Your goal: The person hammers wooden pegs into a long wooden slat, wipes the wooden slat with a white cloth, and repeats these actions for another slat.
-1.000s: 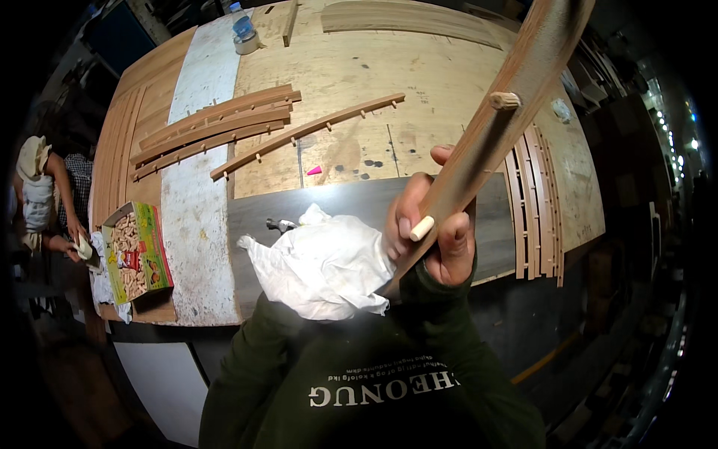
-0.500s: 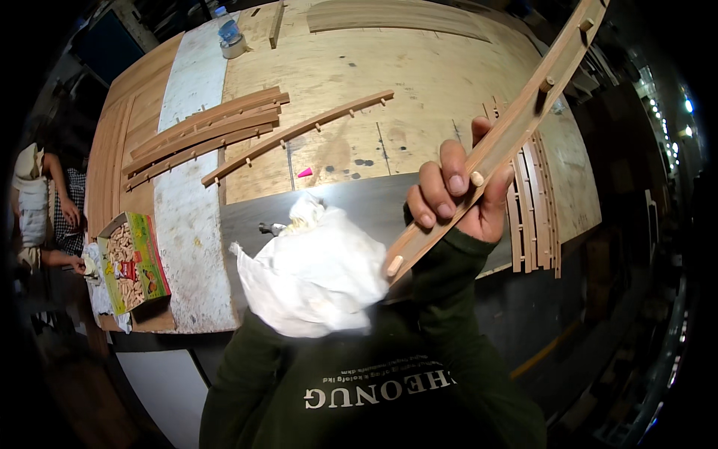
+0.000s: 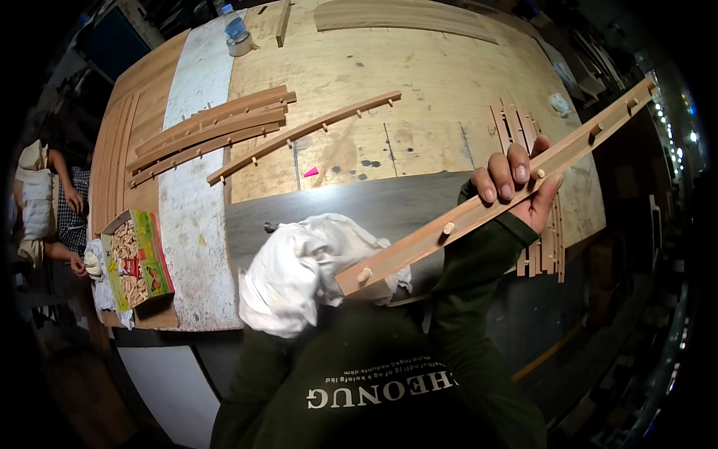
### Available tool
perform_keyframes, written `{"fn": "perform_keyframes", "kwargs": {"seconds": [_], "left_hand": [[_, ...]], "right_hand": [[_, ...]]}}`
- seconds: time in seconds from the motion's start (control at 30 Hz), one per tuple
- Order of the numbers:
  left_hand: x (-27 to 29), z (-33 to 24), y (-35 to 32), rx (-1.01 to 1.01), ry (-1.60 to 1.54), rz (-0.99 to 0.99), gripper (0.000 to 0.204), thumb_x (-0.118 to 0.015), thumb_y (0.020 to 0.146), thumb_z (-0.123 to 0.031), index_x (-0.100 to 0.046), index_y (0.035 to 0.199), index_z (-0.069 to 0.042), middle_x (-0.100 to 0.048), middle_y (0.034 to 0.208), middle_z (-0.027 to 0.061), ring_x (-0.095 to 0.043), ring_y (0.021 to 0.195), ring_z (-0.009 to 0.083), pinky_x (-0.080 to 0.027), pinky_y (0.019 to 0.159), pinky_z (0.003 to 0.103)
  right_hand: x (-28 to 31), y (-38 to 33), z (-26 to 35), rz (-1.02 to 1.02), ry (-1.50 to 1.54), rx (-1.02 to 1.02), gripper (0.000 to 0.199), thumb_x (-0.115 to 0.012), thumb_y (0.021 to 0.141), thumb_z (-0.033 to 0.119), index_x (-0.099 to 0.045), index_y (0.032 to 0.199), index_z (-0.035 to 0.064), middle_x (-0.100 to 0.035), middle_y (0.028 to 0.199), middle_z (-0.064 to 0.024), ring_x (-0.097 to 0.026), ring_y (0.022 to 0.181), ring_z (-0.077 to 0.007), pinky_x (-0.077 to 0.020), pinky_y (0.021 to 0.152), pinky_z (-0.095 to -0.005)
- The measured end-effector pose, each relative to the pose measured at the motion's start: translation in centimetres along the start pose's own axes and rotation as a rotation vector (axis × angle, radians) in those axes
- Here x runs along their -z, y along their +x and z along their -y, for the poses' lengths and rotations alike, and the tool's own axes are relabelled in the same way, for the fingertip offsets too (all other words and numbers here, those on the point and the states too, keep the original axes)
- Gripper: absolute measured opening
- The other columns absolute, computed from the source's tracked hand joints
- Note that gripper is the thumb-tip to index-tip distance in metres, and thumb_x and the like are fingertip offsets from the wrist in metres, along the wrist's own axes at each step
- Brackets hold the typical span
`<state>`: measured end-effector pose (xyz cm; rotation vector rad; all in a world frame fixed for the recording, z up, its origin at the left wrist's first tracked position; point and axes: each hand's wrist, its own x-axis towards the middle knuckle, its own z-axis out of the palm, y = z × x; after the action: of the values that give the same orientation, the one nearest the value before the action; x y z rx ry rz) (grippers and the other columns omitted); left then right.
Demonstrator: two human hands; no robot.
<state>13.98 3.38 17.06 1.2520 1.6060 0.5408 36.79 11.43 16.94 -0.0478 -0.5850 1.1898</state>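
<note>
A long wooden strip with short dowel pegs (image 3: 486,202) slants up to the right in front of me. My right hand (image 3: 510,178) is closed around its middle, with the fingers over the near edge and the thumb beside a peg. A bunched white cloth (image 3: 288,273) covers my left hand, whose fingers are hidden; my left forearm (image 3: 258,367) leads up into it. The cloth is held off the table and lies behind and against the strip's lower left end. A small dark metal piece (image 3: 271,227) shows at the cloth's upper edge.
On the wooden table (image 3: 351,67) lie a stack of pegged strips (image 3: 213,127), a single pegged strip (image 3: 299,138) and a pink cone (image 3: 311,172). An open box of dowels (image 3: 134,258) stands left, near another person's hand (image 3: 78,263). More strips (image 3: 552,239) lie right.
The strip has swung to a flatter slant, and my right hand has moved right with it. The cloth has bunched up and now sits behind the strip's lower end.
</note>
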Motion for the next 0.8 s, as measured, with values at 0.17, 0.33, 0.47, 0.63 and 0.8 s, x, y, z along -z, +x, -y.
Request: {"fn": "perform_keyframes", "kwargs": {"seconds": [0.17, 0.33, 0.47, 0.63, 0.8], "left_hand": [[-1.5, -0.4, -0.5, -0.432, 0.178, -0.078, 0.019, -0.054, 0.07, -0.009, -0.053, 0.089, -0.006, -0.056, 0.077, 0.0068, -0.056, 0.069, 0.0237, -0.045, 0.061, 0.032], [-2.4, -0.9, 0.0, -0.622, 0.221, -0.101, 0.023, -0.057, 0.069, -0.008, -0.053, 0.092, -0.006, -0.056, 0.081, 0.0069, -0.055, 0.072, 0.0229, -0.045, 0.064, 0.031], [-2.9, -1.1, -0.1, -0.693, 0.194, -0.096, 0.027, -0.059, 0.067, -0.007, -0.053, 0.094, -0.006, -0.056, 0.084, 0.0069, -0.055, 0.074, 0.0223, -0.044, 0.066, 0.031], [-2.3, -1.6, -0.8, -0.788, 0.085, -0.071, 0.032, -0.061, 0.066, -0.006, -0.053, 0.097, -0.005, -0.055, 0.087, 0.007, -0.055, 0.077, 0.0215, -0.044, 0.068, 0.03], [-1.9, -1.2, -1.0, -0.939, 0.016, -0.059, 0.043, -0.065, 0.06, -0.006, -0.052, 0.101, -0.004, -0.055, 0.093, 0.0088, -0.055, 0.082, 0.0246, -0.044, 0.071, 0.03]], "right_hand": [[-0.9, -0.7, -0.5, 0.016, -0.086, 0.048, 0.042, -0.034, 0.094, 0.037, -0.033, 0.126, 0.01, -0.041, 0.076, -0.0052, -0.04, 0.055, -0.0128, -0.0393, 0.047, -0.0269], [-3.2, -1.4, -0.4, 0.115, -0.157, 0.134, 0.048, -0.036, 0.093, 0.038, -0.025, 0.129, 0.0092, -0.043, 0.077, -0.0067, -0.043, 0.054, -0.0131, -0.0408, 0.047, -0.0269], [-4.4, -2.2, -0.1, 0.151, -0.232, 0.194, 0.052, -0.038, 0.093, 0.038, -0.019, 0.131, 0.0088, -0.044, 0.078, -0.0082, -0.043, 0.052, -0.013, -0.0421, 0.047, -0.0274], [-5.0, -2.4, 1.1, 0.127, -0.241, 0.207, 0.054, -0.039, 0.092, 0.039, -0.019, 0.131, 0.0074, -0.045, 0.08, -0.0095, -0.045, 0.053, -0.0142, -0.0429, 0.046, -0.0282], [-4.1, -1.9, 1.3, 0.101, -0.168, 0.124, 0.051, -0.039, 0.092, 0.038, -0.023, 0.131, 0.0091, -0.046, 0.082, -0.0089, -0.045, 0.055, -0.0148, -0.0433, 0.047, -0.0286]]}}
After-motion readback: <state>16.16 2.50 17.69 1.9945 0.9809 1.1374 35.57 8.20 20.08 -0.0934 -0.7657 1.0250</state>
